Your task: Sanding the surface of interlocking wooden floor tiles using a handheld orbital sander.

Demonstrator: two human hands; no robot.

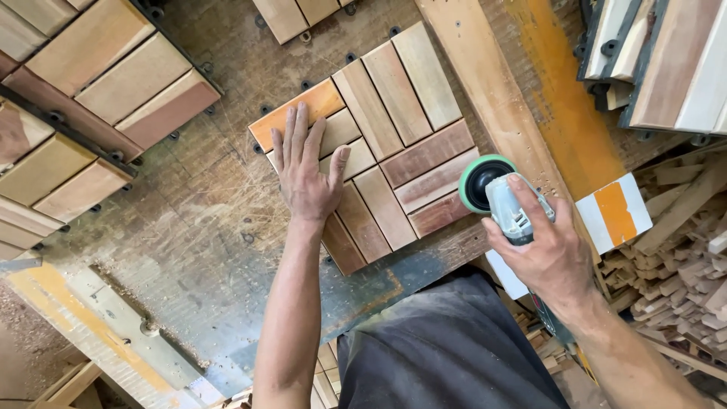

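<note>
- L hand (304, 176) flat on wooden slat tile (379, 144), fingers spread, pinning it to dusty workbench (204, 220).
- R hand (547, 246) fingers wrapped tight round grey sander (506, 204); green pad at tile's right edge, tilted up.
- Progress: can't tell how much sanded; slats look mixed in colour, prob. mid-job.
- More tiles (98, 68) stacked upper left; offcuts (681, 242) at right.

Parquet-patterned deck tile (394, 144) in tan, orange and reddish-brown slats; grey sander (509, 206) with green-rimmed black pad.
</note>
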